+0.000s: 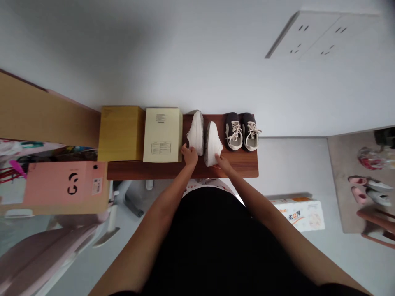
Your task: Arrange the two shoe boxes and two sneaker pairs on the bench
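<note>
**Left hand [189, 156] and right hand [222, 163] working at a pair of white sneakers [195, 133]**

The white sneakers are standing side by side, nearly touching, near the middle of a reddish-brown wooden surface [237, 166]. The left hand's fingers [185, 149] are curling against the near end of the left sneaker, while the right hand's fingers [218, 158] are lying on the near end of the right one. The fingers on each hand are sitting together, though it is impossible to tell whether either hand is gripping.

A pair of dark grey sneakers with cream laces [233, 131] is sitting just to the right on the same surface. To the left, a pale yellow printed box [162, 135] is standing just beside the white sneakers, with a mustard-yellow box [121, 133] next to it. Farther right, pink shoes [358, 185] are lying on a beige rug [342, 205], and a double wall socket panel [321, 35] is showing on the white wall [185, 53].
</note>
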{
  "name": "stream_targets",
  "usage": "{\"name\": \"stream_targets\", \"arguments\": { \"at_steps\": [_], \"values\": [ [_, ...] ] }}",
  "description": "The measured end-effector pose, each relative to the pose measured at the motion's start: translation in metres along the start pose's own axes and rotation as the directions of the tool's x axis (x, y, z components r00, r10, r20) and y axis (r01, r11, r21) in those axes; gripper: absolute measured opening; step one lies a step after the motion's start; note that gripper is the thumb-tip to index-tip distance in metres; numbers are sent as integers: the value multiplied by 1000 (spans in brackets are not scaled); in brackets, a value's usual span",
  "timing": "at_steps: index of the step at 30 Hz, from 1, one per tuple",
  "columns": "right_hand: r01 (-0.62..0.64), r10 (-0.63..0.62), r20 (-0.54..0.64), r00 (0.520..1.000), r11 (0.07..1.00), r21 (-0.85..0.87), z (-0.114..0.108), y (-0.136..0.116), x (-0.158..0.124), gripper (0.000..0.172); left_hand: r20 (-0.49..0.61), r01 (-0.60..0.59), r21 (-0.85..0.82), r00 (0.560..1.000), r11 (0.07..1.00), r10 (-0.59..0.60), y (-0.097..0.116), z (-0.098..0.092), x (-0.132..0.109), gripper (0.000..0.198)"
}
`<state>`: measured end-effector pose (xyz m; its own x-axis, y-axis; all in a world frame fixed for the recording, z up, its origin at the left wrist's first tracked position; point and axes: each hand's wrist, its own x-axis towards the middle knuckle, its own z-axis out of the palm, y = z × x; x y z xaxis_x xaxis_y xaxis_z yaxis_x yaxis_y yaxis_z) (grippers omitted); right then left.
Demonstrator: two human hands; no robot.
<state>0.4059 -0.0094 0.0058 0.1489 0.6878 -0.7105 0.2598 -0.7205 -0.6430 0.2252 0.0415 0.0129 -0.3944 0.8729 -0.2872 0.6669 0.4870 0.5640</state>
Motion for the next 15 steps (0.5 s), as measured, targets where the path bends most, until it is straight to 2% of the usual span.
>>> {"name": "stream_targets", "arguments": {
  "at_steps": [2,3,4,6,8,9,11,13,15],
  "values": [
    [118,-125,-70,990,989,-94,-9,3,-7,37,-72,-100,-78,993,992,95,12,-4,-14,48],
    [201,-222,-137,965,968,-151,-17,5,-11,35,-83,-175,-109,983,979,166,20,-4,-20,49],
    [281,-325,-212,922,936,-211,-27,7,-15,35,-67,-253,-132,967,958,246,29,-3,-26,49],
    [374,-474,-345,810,871,-318,-52,9,-20,38,35,-389,-185,915,902,402,51,5,-37,45],
    [341,-497,-441,747,857,-387,-81,6,-15,42,188,-474,-264,829,840,527,76,23,-45,39],
    [288,-474,-474,742,864,-413,-95,3,-8,43,265,-494,-302,778,816,569,89,35,-48,38],
    [172,-402,-459,792,869,-465,-115,-8,12,44,404,-491,-326,700,808,589,114,60,-52,39],
    [42,-276,-407,871,867,-497,-127,-21,35,38,533,-448,-257,673,856,512,135,82,-54,38],
    [-32,-195,-390,900,863,-504,-132,-31,52,27,632,-396,-131,673,909,385,148,96,-54,33]
  ]
}}
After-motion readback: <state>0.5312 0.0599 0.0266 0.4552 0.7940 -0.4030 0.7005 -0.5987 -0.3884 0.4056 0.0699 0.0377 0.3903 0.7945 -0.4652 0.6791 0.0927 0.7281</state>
